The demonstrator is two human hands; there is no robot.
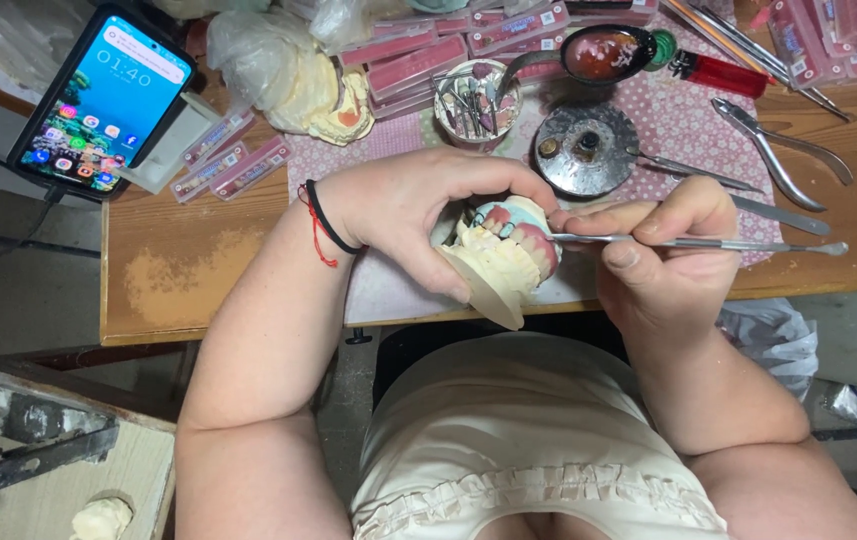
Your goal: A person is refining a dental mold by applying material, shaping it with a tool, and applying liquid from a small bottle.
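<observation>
The left hand [403,215] was closed around a plaster teeth model [498,262], held above the desk [178,270] edge. The right hand [663,255] pinched a thin metal tool [708,243], lying sideways, its tip touching the model's pink gum.

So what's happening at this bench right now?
A person's left hand grips a cream plaster dental model with pink wax gums and set teeth over the edge of the wooden bench. The right hand holds a slim metal carving instrument, its tip at the teeth.
</observation>
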